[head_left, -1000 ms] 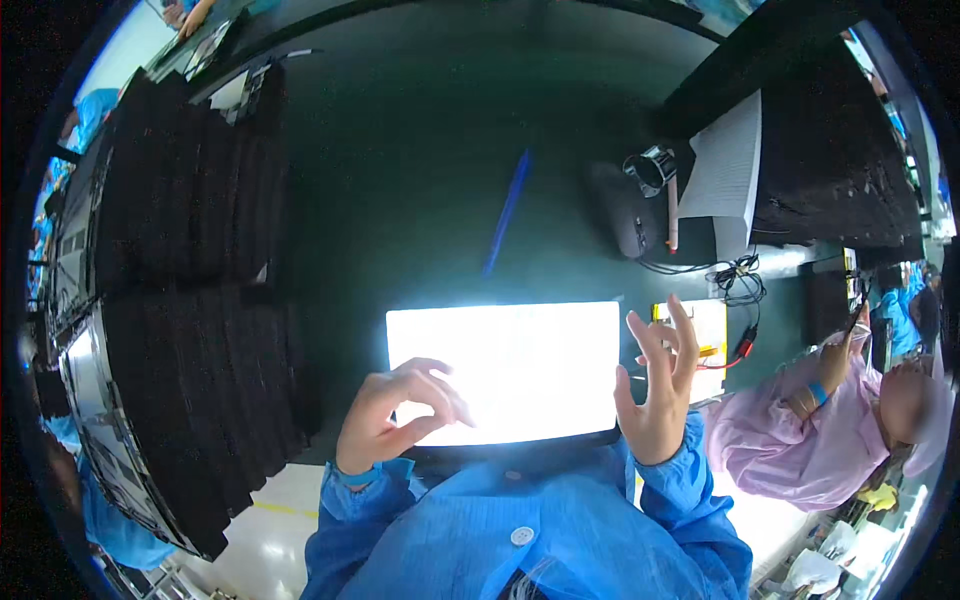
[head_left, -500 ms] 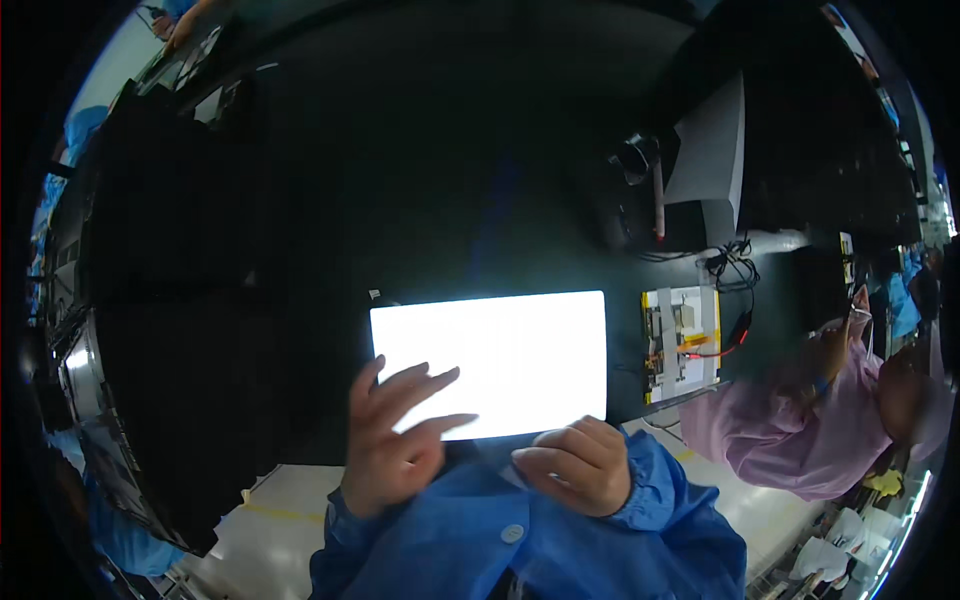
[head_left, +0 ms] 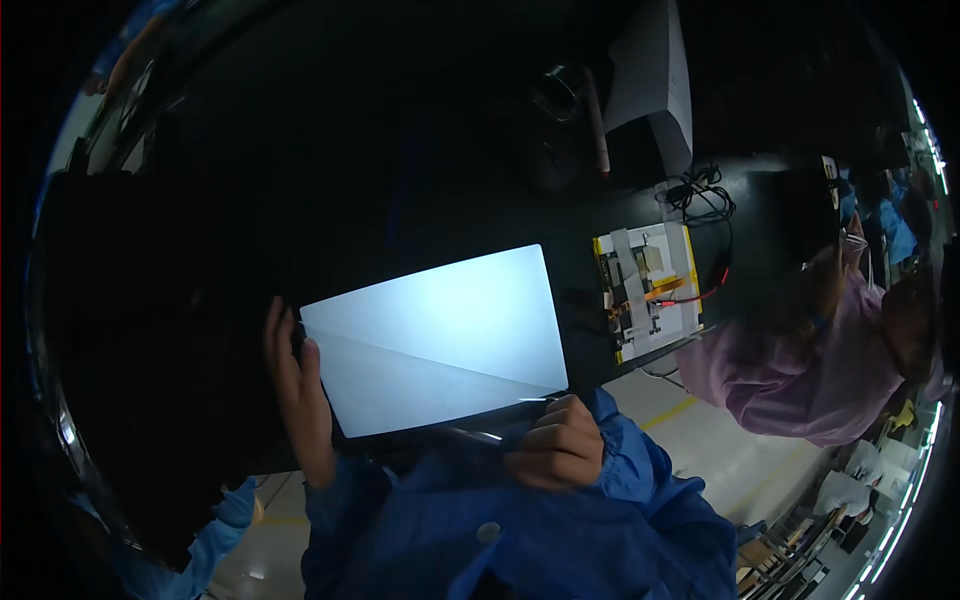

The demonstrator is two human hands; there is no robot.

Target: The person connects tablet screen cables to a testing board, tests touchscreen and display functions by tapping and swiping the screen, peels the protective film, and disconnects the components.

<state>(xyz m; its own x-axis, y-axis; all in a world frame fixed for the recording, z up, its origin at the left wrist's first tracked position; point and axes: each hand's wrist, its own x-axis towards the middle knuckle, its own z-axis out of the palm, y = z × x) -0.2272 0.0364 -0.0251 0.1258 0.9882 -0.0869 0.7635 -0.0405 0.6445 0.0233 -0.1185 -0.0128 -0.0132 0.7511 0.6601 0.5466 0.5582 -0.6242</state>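
step in hand, as judged: peeling clear film (head_left: 480, 432) off the lit panel (head_left: 435, 335) on the dark counter (head_left: 400, 150); right hand (head_left: 555, 445) grip pinches the film, left hand (head_left: 295, 385) lies flat, open, steadying the panel edge; next calls for an even pull.

The panel (head_left: 435, 340) is a thin, flat rectangle glowing bluish white, lying on the dark bench with its long sides tilted, right end farther away than the left. A faint diagonal line crosses its lit face from the left edge toward the near right corner, the part below it slightly dimmer. A clear film (head_left: 495, 432) is lifted off along the near edge, where the right hand (head_left: 558, 445) pinches it at the near right corner, while the left hand (head_left: 298, 385) rests flat against the left edge.
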